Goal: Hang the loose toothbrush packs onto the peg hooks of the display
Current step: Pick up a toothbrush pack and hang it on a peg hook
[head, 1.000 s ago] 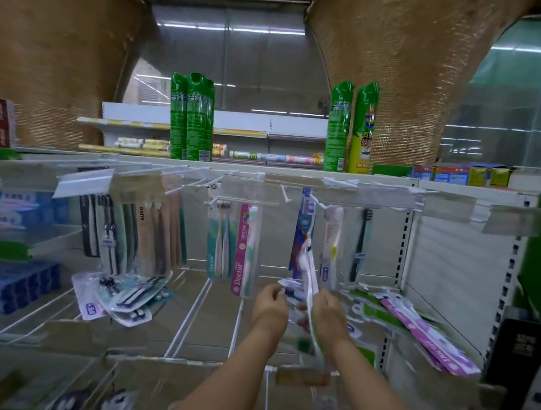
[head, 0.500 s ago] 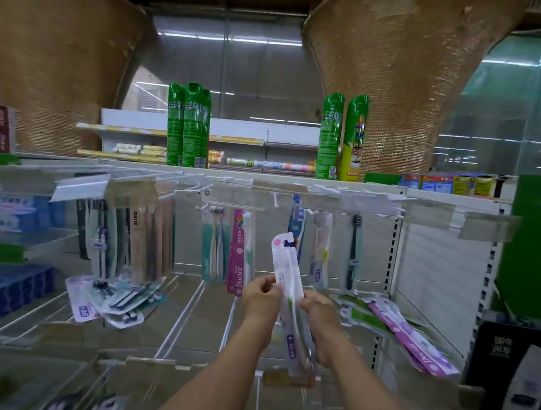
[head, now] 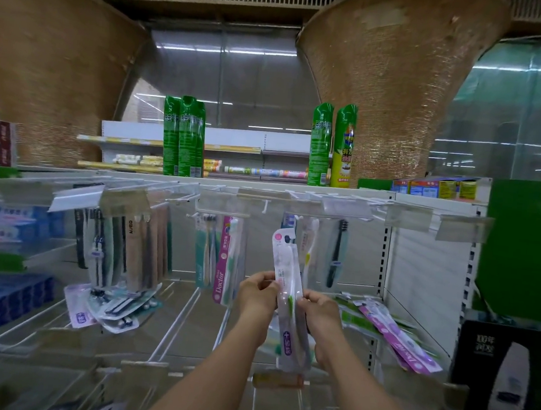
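Note:
A clear toothbrush pack (head: 284,271) with a pink hang tab and a purple label stands nearly upright in front of the display. My left hand (head: 258,293) pinches its left edge and my right hand (head: 320,310) pinches its right edge, both at mid-height. Its tab sits below an empty white peg hook (head: 265,206) of the top rail. More loose packs, pink and green (head: 395,336), lie on the shelf at the right. Another loose pile (head: 113,308) lies at the left.
Hung toothbrush packs (head: 225,259) fill pegs left and right of the held one. Toothpaste boxes (head: 5,224) stack at the far left. Green spray cans (head: 183,135) stand on the top shelf. A black box (head: 503,372) sits at the right.
Both hands lifted the pack from the shelf pile and turned it upright, face toward me. The view tilted upward a little.

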`<state>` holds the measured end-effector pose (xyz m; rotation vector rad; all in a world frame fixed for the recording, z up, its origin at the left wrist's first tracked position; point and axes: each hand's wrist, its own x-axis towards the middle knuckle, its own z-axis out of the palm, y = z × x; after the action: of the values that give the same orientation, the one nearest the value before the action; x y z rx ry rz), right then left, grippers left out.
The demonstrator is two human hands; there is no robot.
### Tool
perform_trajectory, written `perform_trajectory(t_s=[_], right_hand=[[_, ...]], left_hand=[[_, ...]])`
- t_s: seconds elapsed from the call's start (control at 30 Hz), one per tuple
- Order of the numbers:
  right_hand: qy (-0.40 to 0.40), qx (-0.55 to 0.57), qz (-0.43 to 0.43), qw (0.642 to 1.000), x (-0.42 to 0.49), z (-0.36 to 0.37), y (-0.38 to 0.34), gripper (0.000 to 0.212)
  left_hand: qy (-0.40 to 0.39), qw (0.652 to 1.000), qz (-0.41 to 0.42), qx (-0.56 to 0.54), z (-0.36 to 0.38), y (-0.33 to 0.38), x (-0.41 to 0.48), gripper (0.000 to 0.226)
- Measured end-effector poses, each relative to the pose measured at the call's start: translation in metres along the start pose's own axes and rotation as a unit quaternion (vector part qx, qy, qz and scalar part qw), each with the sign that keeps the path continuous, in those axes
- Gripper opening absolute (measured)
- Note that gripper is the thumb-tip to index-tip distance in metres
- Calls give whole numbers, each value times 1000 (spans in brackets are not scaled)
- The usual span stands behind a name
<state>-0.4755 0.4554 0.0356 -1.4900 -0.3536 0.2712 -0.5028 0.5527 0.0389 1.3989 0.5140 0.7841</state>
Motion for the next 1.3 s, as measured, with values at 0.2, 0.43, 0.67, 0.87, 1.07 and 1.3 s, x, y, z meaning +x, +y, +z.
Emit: perform_trajectory(t_s=[0.2,0.43,0.67,0.87,1.07,1.3], right_hand=[[-15,-3,2,1000,-3,-5,2,22],[-21,-36,-5,999,0,-10,1,29],[-21,-59,0,998,4,-12,10,27],[-34,-72,4,997,2,-8,16,26],[4,-80,-29,996,16,-10,4,23],[32,-47,-62,996,42,-14,1,25]], left_hand=[[1,1000,2,-7,3,-2,-2,16],[-6,1000,9,-7,3,1,-6,15],[-8,1000,-4,-21,4,-4,-10,9],[1,1000,-7,-2,0,-12,-9,15],[-9,1000,25,7,10,0,1,20],[-53,995,79,-13,26,-2,25,19]])
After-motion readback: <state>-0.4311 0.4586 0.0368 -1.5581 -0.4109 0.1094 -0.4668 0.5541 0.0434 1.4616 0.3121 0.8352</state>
